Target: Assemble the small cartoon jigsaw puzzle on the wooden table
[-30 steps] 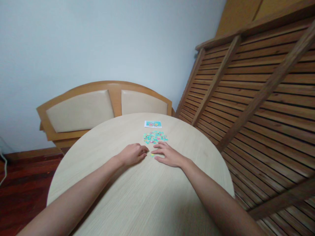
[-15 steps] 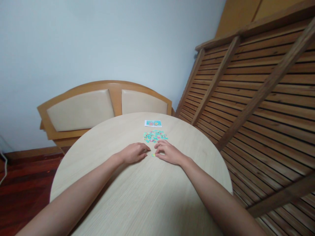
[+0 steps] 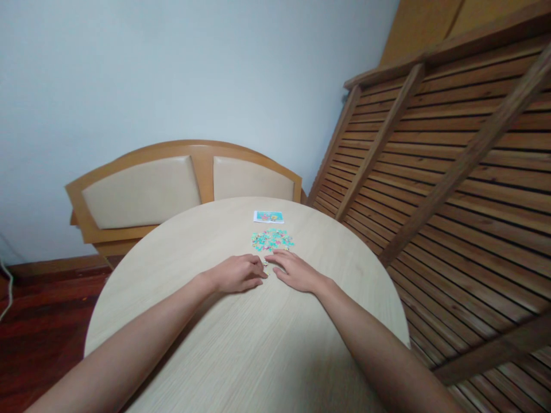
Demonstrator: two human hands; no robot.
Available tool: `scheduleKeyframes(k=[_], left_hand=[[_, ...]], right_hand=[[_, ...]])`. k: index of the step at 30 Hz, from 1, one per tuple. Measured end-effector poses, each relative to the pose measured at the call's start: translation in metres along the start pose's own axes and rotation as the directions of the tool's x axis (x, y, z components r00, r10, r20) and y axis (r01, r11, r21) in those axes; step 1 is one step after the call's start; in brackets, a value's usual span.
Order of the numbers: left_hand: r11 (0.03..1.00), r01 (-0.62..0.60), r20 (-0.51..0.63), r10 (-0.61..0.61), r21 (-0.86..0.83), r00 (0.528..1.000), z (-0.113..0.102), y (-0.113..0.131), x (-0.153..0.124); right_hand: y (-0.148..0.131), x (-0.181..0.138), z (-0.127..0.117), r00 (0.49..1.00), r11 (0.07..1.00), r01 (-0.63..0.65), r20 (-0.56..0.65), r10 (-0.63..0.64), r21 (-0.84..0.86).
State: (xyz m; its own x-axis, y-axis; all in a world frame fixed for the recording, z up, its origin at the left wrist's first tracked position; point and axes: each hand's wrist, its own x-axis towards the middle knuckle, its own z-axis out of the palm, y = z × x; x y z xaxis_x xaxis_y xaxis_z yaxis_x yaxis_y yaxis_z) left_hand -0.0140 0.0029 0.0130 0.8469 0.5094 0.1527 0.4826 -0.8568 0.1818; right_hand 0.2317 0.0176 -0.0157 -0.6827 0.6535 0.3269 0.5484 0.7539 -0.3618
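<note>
My left hand (image 3: 239, 273) rests on the table, its fingers bent and drawn close together at a small yellowish jigsaw puzzle piece (image 3: 268, 274). The hand hides part of that piece. Facing it from the other side is my right hand (image 3: 297, 272), thumb and fingers apart, nothing visible between them. Near its fingertips lies a small pale puzzle piece (image 3: 266, 264). Just beyond both hands spreads a loose pile of puzzle pieces (image 3: 272, 239), mostly turquoise with some pink and yellow.
Behind the pile lies a picture card (image 3: 269, 217) with cartoon figures on turquoise. The round wooden table (image 3: 241, 350) reaches back to a headboard (image 3: 202, 172) with padded panels. A slatted wooden frame (image 3: 430, 160) leans along the right side.
My left hand has come slightly nearer, its fingers now at the small yellowish piece. My right hand has let go of that piece and opened its fingers.
</note>
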Motion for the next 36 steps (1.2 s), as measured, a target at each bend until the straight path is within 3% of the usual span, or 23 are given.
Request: scheduleKeyframes(k=[4, 9, 14, 21, 29, 36], left_hand=[[0.998, 0.052, -0.025, -0.052, -0.02, 0.998, 0.002, -0.003, 0.002], [0.987, 0.157, -0.098, -0.16, -0.034, 0.982, 0.013, -0.005, 0.007], [0.946, 0.267, -0.133, -0.293, -0.183, 0.947, 0.024, -0.008, 0.013], [0.91, 0.261, -0.181, -0.33, -0.322, 0.927, 0.03, -0.005, 0.017], [0.913, 0.258, -0.25, -0.343, -0.316, 0.905, 0.038, -0.007, 0.023], [0.917, 0.259, -0.268, -0.343, -0.303, 0.9, 0.043, -0.009, 0.023]], right_hand=[[0.01, -0.001, -0.005, 0.996, 0.998, 0.022, -0.088, -0.016, 0.064], [0.013, -0.002, -0.008, 0.993, 0.992, 0.015, -0.116, -0.001, 0.127], [0.012, -0.001, -0.004, 0.993, 0.988, -0.012, -0.111, 0.029, 0.154], [0.014, -0.002, 0.0, 0.983, 0.978, -0.101, -0.134, 0.127, 0.183], [0.015, -0.001, 0.001, 0.978, 0.937, -0.147, -0.098, 0.187, 0.317], [0.017, -0.001, 0.004, 0.978, 0.955, -0.136, -0.118, 0.172, 0.264]])
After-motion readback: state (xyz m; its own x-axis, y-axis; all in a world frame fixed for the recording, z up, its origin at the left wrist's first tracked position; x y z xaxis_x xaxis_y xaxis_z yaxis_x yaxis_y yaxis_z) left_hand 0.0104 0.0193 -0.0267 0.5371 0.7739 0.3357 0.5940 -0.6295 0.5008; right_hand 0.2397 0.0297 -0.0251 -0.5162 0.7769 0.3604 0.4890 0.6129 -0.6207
